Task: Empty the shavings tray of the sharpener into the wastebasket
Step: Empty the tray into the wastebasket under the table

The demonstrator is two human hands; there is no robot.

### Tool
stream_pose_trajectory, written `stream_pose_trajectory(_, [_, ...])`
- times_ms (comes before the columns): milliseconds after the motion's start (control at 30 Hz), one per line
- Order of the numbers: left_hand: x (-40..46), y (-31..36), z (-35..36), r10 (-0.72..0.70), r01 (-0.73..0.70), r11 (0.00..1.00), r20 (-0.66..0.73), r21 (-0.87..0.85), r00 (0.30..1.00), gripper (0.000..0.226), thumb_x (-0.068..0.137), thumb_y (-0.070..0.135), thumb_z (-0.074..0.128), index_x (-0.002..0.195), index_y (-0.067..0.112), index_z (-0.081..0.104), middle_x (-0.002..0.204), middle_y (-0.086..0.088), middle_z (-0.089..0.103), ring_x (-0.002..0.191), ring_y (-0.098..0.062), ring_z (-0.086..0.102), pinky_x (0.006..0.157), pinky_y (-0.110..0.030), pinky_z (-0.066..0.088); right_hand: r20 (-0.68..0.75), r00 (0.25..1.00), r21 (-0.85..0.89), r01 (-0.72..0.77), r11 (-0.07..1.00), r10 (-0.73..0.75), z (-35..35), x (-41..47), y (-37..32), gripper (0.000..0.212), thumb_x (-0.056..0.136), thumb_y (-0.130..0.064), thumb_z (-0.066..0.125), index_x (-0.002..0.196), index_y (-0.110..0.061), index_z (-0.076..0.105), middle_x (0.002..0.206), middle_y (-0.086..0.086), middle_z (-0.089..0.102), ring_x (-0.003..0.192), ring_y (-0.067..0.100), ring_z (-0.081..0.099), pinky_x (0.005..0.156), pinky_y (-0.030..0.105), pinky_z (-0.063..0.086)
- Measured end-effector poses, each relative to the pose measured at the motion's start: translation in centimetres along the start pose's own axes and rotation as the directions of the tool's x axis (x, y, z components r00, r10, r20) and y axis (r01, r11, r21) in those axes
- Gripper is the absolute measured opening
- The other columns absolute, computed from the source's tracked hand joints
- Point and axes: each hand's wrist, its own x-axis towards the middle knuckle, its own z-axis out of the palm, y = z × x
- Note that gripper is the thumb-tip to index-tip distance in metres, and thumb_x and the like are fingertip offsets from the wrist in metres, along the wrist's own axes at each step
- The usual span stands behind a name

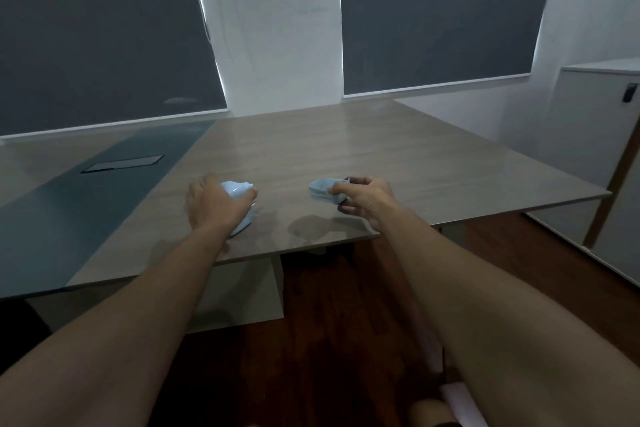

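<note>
Tray is out of the sharpener, so step one looks done. Left hand [211,204] is wrapped over the pale blue sharpener [239,199], fingers curled around the body, pinning it on the table [381,163] near the front edge. Right hand [360,198] has the shavings tray [323,188] pinched at its near end, thumb on top and fingers underneath, with the tray's other end pointing toward the sharpener. Tray and sharpener are clearly apart, with bare table between them. There's a shadow on the table below the tray, so I judge it's lifted slightly, not resting. Can't tell whether there are shavings inside; the tray is small and the light is dim. No spill visible on the table. Wastebasket isn't in view at all: only table, dark floor below the edge, a pale cabinet [595,135] off to the right, and blinds behind. Remaining, as I read it: carry the tray level to wherever the bin is, tip it out, then presumably slide it back in. Main risk is tilting the open tray in transit and dropping shavings on the floor. Call it roughly a third of the way through.
</note>
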Motion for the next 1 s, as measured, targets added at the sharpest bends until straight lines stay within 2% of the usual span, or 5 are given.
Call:
stream_pose_trajectory(167, [-1.1, 6.4, 0.3, 0.094, -0.093, 0.994, 0.031, -0.052, 0.995, 0.077, 0.075, 0.051, 0.062, 0.132, 0.002, 0.046, 0.139, -0.020, 0.044, 0.132, -0.034, 0.037, 0.110, -0.040, 0.030, -0.022, 0.998, -0.027, 0.057, 0.998, -0.058, -5.6, -2.1, -3.3, 0.042, 0.066, -0.003, 0.087, 0.099, -0.010, 0.061, 0.114, 0.020, 0.070, 0.091, 0.029, 0.073, 0.070, 0.035, 0.062])
stream_pose_trajectory(267, [-3.8, 10.6, 2.3, 0.179, -0.162, 0.977, 0.120, -0.140, 0.977, 0.071, 0.079, 0.048, 0.061, 0.132, 0.003, 0.048, 0.139, -0.017, 0.045, 0.130, -0.033, 0.040, 0.107, -0.038, 0.032, -0.105, 0.991, -0.080, 0.074, 0.994, -0.082, -10.3, -4.0, -4.6, 0.050, 0.065, -0.006, 0.089, 0.109, -0.008, 0.064, 0.114, 0.018, 0.071, 0.102, 0.029, 0.072, 0.076, 0.036, 0.061])
stream_pose_trajectory(367, [-7.5, 14.7, 5.0, 0.258, -0.208, 0.951, 0.217, -0.227, 0.942, 0.065, 0.081, 0.048, 0.058, 0.131, 0.007, 0.050, 0.139, -0.014, 0.046, 0.126, -0.032, 0.046, 0.103, -0.037, 0.036, -0.235, 0.967, -0.113, 0.073, 0.991, -0.098, -15.3, -6.4, -5.4, 0.039, 0.064, -0.008, 0.089, 0.094, -0.012, 0.065, 0.107, 0.016, 0.071, 0.092, 0.025, 0.070, 0.065, 0.031, 0.058])
stream_pose_trajectory(733, [-24.6, 22.5, 16.4, 0.474, -0.254, 0.868, 0.556, -0.427, 0.683, 0.056, 0.087, 0.048, 0.051, 0.129, 0.012, 0.053, 0.131, -0.011, 0.058, 0.119, -0.029, 0.054, 0.098, -0.037, 0.043, -0.583, 0.812, -0.150, -0.082, 0.985, -0.021, -33.0, -15.5, -0.2, 0.038, 0.062, -0.007, 0.092, 0.086, -0.014, 0.064, 0.120, 0.016, 0.069, 0.110, 0.028, 0.070, 0.077, 0.037, 0.060])
stream_pose_trajectory(1000, [-34.7, 19.7, 26.5, 0.373, -0.161, 0.926, 0.773, -0.340, 0.512, 0.056, 0.086, 0.048, 0.052, 0.132, 0.015, 0.050, 0.134, -0.010, 0.054, 0.121, -0.028, 0.051, 0.089, -0.033, 0.040, -0.586, 0.800, -0.216, -0.311, 0.925, 0.133, -41.6, -17.1, 9.3, 0.055, 0.065, -0.006, 0.090, 0.114, -0.003, 0.065, 0.125, 0.017, 0.066, 0.112, 0.029, 0.069, 0.089, 0.042, 0.060])
